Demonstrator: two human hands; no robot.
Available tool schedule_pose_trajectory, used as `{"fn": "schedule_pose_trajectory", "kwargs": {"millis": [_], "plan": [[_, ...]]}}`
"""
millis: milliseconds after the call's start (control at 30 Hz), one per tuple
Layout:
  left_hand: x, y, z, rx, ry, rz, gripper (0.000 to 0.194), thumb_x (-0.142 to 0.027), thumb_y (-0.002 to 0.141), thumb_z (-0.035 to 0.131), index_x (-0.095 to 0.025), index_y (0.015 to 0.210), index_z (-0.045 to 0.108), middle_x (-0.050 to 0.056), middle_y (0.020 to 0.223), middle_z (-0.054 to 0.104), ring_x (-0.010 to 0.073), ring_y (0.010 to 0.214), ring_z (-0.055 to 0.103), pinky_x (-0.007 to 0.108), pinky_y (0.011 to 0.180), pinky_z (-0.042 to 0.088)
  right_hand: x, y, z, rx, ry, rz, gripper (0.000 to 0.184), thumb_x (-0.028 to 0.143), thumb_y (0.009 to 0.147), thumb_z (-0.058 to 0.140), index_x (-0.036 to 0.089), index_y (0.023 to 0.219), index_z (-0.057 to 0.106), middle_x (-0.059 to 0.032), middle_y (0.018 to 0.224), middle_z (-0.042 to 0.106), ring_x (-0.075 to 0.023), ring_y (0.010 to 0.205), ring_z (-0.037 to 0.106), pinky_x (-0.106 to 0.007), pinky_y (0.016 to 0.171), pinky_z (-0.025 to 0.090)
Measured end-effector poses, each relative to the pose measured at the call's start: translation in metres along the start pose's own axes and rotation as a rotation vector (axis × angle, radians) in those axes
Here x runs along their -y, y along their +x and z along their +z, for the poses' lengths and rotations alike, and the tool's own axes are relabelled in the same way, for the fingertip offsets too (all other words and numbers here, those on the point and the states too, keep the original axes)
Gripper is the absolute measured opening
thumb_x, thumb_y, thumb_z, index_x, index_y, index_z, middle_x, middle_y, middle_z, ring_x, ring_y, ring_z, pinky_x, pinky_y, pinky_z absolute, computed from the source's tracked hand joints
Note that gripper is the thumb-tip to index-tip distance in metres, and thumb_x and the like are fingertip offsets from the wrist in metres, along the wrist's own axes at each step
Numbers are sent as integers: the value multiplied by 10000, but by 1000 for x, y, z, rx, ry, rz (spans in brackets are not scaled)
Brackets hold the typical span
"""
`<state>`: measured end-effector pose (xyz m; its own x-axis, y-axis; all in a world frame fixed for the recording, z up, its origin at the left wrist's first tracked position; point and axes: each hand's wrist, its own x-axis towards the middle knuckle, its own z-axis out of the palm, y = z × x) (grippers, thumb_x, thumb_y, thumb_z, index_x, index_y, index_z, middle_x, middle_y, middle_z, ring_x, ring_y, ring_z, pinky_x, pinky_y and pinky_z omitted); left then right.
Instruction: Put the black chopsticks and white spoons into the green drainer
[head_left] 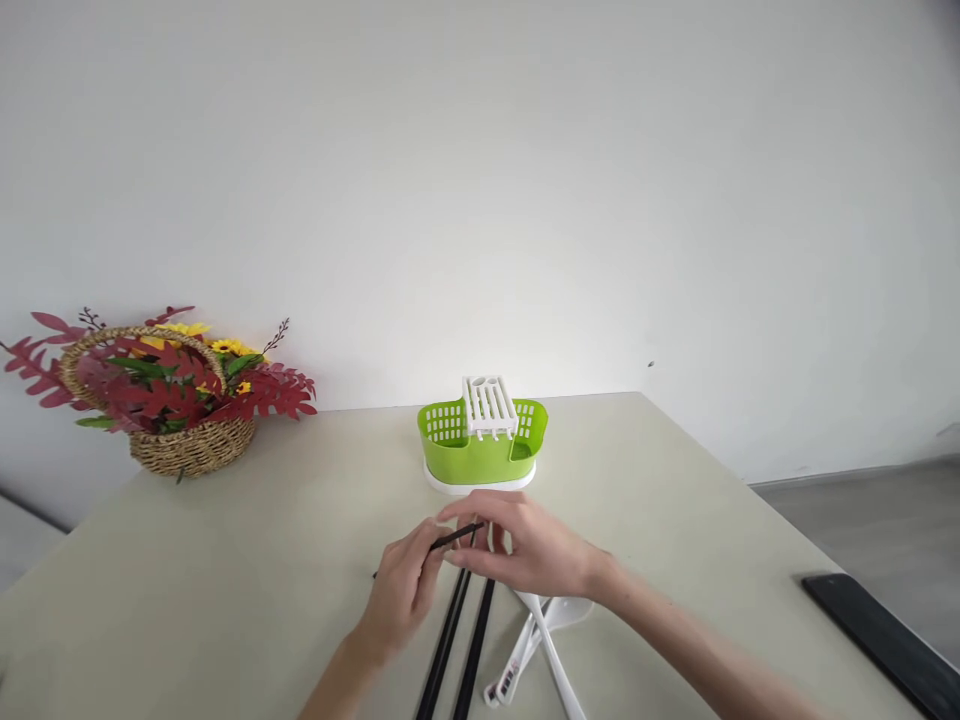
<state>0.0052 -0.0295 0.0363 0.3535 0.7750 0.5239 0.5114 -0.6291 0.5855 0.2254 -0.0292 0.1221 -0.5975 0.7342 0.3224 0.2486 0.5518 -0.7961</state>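
Observation:
My left hand (403, 585) pinches a black chopstick (456, 537) and holds it slightly raised and slanted over the table. My right hand (525, 548) curls over the far ends of several more black chopsticks (454, 650) that lie on the table, its fingers closed at their tips. Two white spoons (544, 640) lie just right of the chopsticks, partly under my right wrist. A green cutlery holder (481, 450) with a white slotted insert and a white base stands just beyond both hands.
A wicker basket (187, 440) of red leaves and yellow flowers stands at the table's back left by the wall. A black phone (877, 635) lies near the right table edge. The beige table (225, 580) ends at the right, with floor beyond.

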Motion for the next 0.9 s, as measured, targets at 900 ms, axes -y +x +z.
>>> {"fn": "schedule_pose_trajectory", "kwargs": {"millis": [900], "plan": [[6,9,-3,291,-147,-96,459,-410,1098,333,-270,1115,770,51,1092,788,223,1120,681,345,1035,513,16,36,-6,-55,-442,-75,291,343,1101,440,204,909,608,-48,915,693,-150,752,633,-273,668,457]]}}
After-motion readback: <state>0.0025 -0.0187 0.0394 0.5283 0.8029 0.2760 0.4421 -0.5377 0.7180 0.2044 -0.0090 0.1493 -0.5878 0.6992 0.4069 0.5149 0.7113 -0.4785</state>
